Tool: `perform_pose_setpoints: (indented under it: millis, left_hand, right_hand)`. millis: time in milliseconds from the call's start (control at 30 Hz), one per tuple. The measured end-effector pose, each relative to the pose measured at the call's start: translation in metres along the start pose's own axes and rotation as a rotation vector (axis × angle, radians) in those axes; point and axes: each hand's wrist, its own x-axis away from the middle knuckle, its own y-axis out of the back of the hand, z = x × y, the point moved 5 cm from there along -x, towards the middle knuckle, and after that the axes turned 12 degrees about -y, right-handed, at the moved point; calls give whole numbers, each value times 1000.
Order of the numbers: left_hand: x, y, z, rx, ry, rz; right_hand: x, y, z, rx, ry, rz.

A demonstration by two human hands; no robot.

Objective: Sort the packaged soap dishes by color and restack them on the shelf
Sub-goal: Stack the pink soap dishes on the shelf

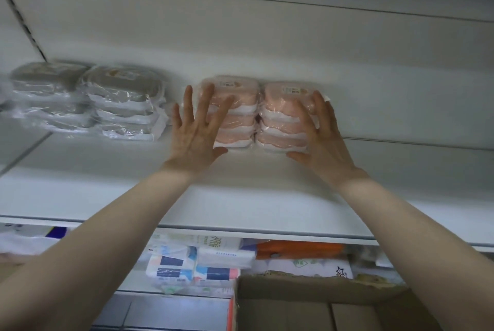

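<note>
Two stacks of pink soap dishes in clear wrap stand side by side on the white shelf (pixel 240 197): the left pink stack (pixel 238 114) and the right pink stack (pixel 286 116). My left hand (pixel 196 132) has its fingers spread straight against the left stack's front left side. On the right stack's right side lies my right hand (pixel 320 138), fingers straight, thumb at the stack's bottom front corner. Further left, two stacks of grey soap dishes (pixel 88 100) stand together, blurred.
The shelf's back panel (pixel 267 36) rises right behind the stacks. Below the shelf lie packs of tissues (pixel 197 263) and an orange package (pixel 299 249). An open cardboard box (pixel 320 304) stands at the bottom right.
</note>
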Motion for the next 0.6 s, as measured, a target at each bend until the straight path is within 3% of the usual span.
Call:
perform_pose_setpoints:
  millis: [267, 367, 433, 500, 600]
  left_hand:
    - [-15, 0, -2, 120, -74, -190]
    - [-12, 2, 0, 76, -27, -100]
    - [-10, 11, 0, -49, 32, -26]
    - [-11, 23, -2, -196, -8, -44]
    - [-17, 20, -3, -238, -108, -45]
  right_hand:
    - [-19, -12, 18, -33, -100, -45]
    - [-19, -11, 14, 8, -90, -44]
    - [-19, -1, 14, 181, -90, -85]
    - [-21, 10, 17, 341, -41, -126]
    - [-29, 10, 17, 316, -1, -128]
